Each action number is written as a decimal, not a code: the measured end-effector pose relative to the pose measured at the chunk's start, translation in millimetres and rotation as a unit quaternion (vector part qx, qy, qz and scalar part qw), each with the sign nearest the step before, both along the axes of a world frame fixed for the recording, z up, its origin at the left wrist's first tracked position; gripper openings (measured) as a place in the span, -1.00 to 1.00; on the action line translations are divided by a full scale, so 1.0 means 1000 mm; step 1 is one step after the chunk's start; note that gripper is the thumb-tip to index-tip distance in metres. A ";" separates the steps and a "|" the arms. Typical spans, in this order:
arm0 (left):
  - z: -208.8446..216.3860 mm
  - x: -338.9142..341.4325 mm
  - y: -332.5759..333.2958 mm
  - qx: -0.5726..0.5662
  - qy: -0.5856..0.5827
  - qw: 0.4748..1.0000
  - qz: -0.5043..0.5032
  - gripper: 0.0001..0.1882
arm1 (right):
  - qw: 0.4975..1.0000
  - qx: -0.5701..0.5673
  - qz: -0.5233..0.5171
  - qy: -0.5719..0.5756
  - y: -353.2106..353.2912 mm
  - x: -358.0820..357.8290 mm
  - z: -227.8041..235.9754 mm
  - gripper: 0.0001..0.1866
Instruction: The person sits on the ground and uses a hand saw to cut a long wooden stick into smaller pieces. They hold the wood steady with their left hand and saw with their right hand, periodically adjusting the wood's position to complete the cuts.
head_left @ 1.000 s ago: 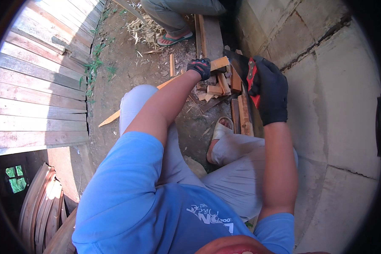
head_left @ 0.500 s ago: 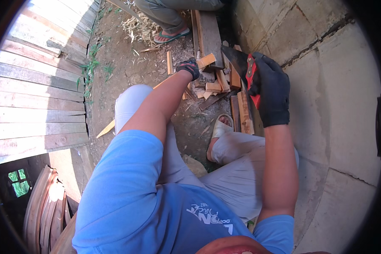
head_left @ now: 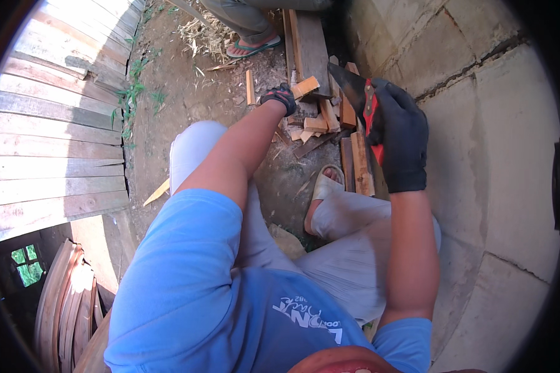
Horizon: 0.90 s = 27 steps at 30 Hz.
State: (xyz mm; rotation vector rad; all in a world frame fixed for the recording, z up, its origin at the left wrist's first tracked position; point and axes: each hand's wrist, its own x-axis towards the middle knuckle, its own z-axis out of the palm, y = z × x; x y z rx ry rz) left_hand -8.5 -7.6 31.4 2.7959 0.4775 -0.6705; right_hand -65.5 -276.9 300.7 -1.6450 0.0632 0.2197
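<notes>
My left hand (head_left: 279, 98), in a dark glove with red patches, reaches forward with its fingers closed at the near end of a short pale wood block (head_left: 306, 87). The block lies beside the end of a thick plank (head_left: 311, 53). In my right hand (head_left: 402, 133), gloved in black, is a handsaw with a red handle (head_left: 371, 112). Its dark blade (head_left: 348, 85) points forward and left, raised and apart from the block. The inner side of my left fingers is hidden.
Several cut wood pieces (head_left: 316, 125) lie before my foot, with longer offcuts (head_left: 361, 163) along the concrete wall (head_left: 479, 124) at right. Another person's sandalled foot (head_left: 254, 47) stands beyond, near wood shavings (head_left: 208, 34). Weathered boards (head_left: 56, 149) flank the left.
Both hands hold nearly the same pose. The view has shifted slightly, and the handsaw stays raised in my right hand.
</notes>
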 end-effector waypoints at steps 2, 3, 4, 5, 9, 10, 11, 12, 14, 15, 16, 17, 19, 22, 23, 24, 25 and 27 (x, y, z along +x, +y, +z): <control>0.010 0.007 -0.003 0.006 0.008 1.000 -0.015 -0.33 | 1.000 -0.019 -0.002 -0.014 0.004 -0.001 0.003 -0.69; 0.014 0.008 -0.005 0.013 0.020 0.999 -0.033 -0.32 | 0.998 -0.046 0.001 -0.032 0.003 0.000 0.002 -0.70; 0.018 0.004 -0.008 0.018 0.034 0.998 -0.047 -0.32 | 0.996 -0.074 0.009 -0.047 0.002 -0.001 -0.002 -0.71; 0.013 0.004 -0.006 0.007 0.025 0.999 -0.030 -0.31 | 0.993 -0.102 0.016 -0.062 0.001 -0.002 -0.006 -0.72; 0.007 0.011 -0.007 0.001 -0.001 1.000 -0.006 -0.30 | 0.970 -0.185 0.040 -0.149 0.002 -0.001 -0.015 -0.72; 0.002 0.009 -0.004 -0.001 -0.001 1.000 -0.002 -0.30 | 0.965 -0.202 0.053 -0.156 0.004 -0.006 -0.014 -0.72; -0.002 0.006 -0.002 -0.003 -0.001 1.000 0.002 -0.31 | 0.957 -0.221 0.067 -0.173 0.006 -0.011 -0.014 -0.71; -0.010 0.007 0.002 -0.028 -0.015 0.999 0.042 -0.27 | 0.948 -0.238 0.081 -0.193 0.008 -0.014 -0.014 -0.70; -0.028 0.000 0.001 -0.036 -0.062 0.996 0.058 -0.22 | 0.919 -0.278 0.109 -0.259 0.011 -0.018 -0.013 -0.68; -0.033 -0.003 0.005 -0.036 -0.087 0.993 0.069 -0.20 | 0.926 -0.272 0.107 -0.238 0.015 -0.026 -0.004 -0.66; -0.036 -0.011 0.005 -0.040 -0.112 0.990 0.077 -0.14 | 0.933 -0.268 0.111 -0.213 0.016 -0.036 0.009 -0.64; -0.024 -0.009 -0.002 -0.057 -0.111 0.990 0.071 -0.19 | 0.938 -0.270 0.106 -0.189 0.013 -0.043 0.020 -0.63; 0.000 -0.006 -0.004 -0.085 -0.110 0.988 0.062 -0.28 | 0.933 -0.256 0.104 -0.231 0.006 -0.047 0.025 -0.60; -0.006 -0.007 0.011 -0.118 -0.118 0.984 0.068 -0.37 | 0.941 -0.247 0.123 -0.199 0.013 -0.051 0.027 -0.56; -0.012 -0.006 0.017 -0.120 -0.124 0.983 0.062 -0.39 | 0.944 -0.246 0.133 -0.175 0.019 -0.051 0.025 -0.54; -0.022 -0.010 0.017 -0.104 -0.171 0.977 0.070 -0.45 | 0.944 -0.252 0.140 -0.162 0.024 -0.050 0.021 -0.53; -0.025 -0.011 0.011 -0.101 -0.194 0.973 0.067 -0.51 | 0.943 -0.261 0.142 -0.148 0.026 -0.050 0.015 -0.52; -0.030 -0.019 0.000 -0.090 -0.233 0.966 0.071 -0.62 | 0.940 -0.282 0.152 -0.117 0.031 -0.049 0.004 -0.51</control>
